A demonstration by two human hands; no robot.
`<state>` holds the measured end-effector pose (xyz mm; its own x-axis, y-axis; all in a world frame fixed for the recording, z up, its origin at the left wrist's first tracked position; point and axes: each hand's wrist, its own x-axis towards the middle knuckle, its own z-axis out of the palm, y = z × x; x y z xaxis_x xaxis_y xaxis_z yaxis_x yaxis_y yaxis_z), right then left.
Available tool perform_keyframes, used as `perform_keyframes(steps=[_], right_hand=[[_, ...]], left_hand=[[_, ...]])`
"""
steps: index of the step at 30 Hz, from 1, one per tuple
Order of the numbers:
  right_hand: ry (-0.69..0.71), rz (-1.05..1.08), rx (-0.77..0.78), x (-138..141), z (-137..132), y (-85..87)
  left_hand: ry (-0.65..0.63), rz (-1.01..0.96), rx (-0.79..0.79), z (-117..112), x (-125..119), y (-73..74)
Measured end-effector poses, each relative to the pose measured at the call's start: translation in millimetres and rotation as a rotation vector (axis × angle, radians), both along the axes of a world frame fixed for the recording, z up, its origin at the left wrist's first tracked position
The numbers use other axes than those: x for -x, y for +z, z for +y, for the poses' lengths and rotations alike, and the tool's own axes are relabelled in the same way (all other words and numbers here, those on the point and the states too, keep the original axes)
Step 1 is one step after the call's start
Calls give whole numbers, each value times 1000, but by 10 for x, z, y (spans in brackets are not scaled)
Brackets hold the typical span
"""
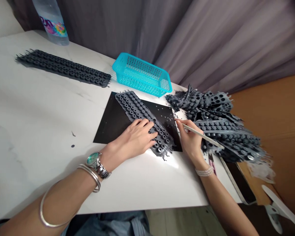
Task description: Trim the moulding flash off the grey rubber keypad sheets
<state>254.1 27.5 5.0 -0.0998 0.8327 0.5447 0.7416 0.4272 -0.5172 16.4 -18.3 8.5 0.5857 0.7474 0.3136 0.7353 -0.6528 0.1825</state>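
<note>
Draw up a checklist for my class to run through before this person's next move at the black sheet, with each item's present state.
1. Left hand flat on the grey moulded rubber strip: ok.
2. Right hand gripping the pale pointed stick: ok.
3. Strip lying on the black sheet: ok.
4. Sheet free of loose specks: not ok.
5. Every strip hole clear: cannot tell, the left hand covers some.
</note>
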Motion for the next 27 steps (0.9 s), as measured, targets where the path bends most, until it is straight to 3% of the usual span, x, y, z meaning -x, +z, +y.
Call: perform_keyframes(steps=[5,11,16,19,23,27], right_hand=[[29,86,150,-6,-82,44],[130,256,108,-1,-180,112],[177,454,239,18,-225,270],[264,338,291,81,-297,342],[406,78,277,191,-403,386],[500,-41,252,236,-443,363]], left_hand=[[-24,-17,9,-3,19,47],[-33,-97,-11,0,3,102],[74,-134,-67,24,-2,127],[91,-142,-101,32,3,132],[-69,-101,-169,27,-7,110],[-99,-89,-219,19,-18,109]])
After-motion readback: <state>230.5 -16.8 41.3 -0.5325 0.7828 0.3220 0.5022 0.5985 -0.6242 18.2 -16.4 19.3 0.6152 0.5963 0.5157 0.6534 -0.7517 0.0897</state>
